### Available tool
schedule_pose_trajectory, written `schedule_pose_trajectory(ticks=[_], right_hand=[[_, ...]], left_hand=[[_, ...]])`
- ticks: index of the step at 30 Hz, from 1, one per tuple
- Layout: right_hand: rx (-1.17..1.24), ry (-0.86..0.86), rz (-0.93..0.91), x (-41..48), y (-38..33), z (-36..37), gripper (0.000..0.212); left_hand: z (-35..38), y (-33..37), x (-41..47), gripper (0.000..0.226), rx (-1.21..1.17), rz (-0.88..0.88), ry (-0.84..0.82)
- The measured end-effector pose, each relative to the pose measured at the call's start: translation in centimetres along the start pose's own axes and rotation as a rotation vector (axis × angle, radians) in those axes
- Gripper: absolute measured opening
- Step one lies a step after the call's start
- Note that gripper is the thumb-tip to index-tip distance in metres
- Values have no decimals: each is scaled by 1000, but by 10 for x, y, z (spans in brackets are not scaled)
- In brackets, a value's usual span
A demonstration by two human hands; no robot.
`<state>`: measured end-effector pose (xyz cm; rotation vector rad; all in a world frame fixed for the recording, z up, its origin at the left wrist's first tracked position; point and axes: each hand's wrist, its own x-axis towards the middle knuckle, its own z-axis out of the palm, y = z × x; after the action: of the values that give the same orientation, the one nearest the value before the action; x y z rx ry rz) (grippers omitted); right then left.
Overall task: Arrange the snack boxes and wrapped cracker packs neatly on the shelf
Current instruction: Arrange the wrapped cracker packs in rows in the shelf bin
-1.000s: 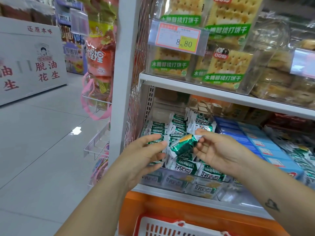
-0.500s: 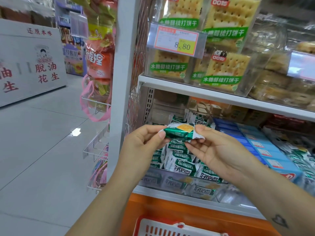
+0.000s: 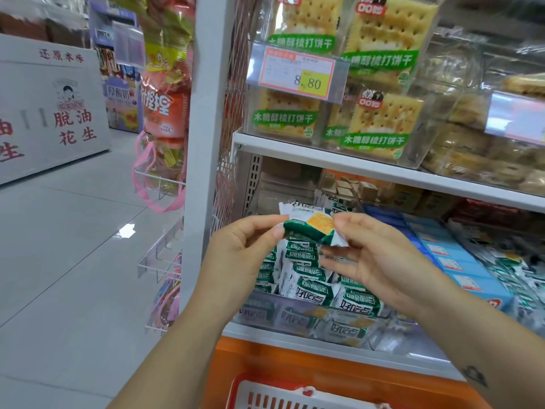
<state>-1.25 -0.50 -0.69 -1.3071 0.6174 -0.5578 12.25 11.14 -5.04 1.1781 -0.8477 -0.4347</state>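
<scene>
— What's closest to us?
— A red-rimmed basket at the bottom edge, in front of the rack's orange base.
— And the hands?
— Both are up at the lower shelf. The left hand pinches the left end of a green wrapped cracker pack between thumb and fingertips. The right hand pinches the right end the same way. The pack is held between them in the air, above the heap.
— What heap?
— More green-and-white packs, piled loosely in a clear bin on the lower shelf, right behind the hands. Just beside them on the right, a row of blue snack boxes runs back into the shelf.
— Higher up?
— The upper shelf board carries soda cracker packs in clear tubs, with a price tag reading 8.80 in front.
— Beyond that?
— Down the aisle on the left there's a white display stand with red characters.
</scene>
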Motion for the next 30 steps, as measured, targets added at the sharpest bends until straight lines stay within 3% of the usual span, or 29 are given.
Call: schedule_pose_trajectory(ticks=[4, 11, 16, 20, 22, 25, 30], right_hand=[[-16, -49, 58, -3, 4, -4, 38], [106, -52, 217, 3, 15, -3, 15], [129, -81, 199, 8, 13, -5, 17], [159, -57, 88, 10, 5, -5, 41], [52, -26, -34, 10, 3, -7, 51], [-205, 27, -238, 7, 1, -7, 42], [-507, -31, -407, -3, 2, -3, 30]], left_hand=[[4, 2, -2, 30, 56, 38, -26], [6, 2, -5, 31, 166, 168, -75], [4, 2, -5, 31, 214, 173, -86], [1, 2, -6, 35, 272, 131, -131], [0, 3, -7, 35, 246, 39, -161], [3, 6, -9, 29, 186, -75, -128], [11, -3, -8, 48, 115, -95, -84]])
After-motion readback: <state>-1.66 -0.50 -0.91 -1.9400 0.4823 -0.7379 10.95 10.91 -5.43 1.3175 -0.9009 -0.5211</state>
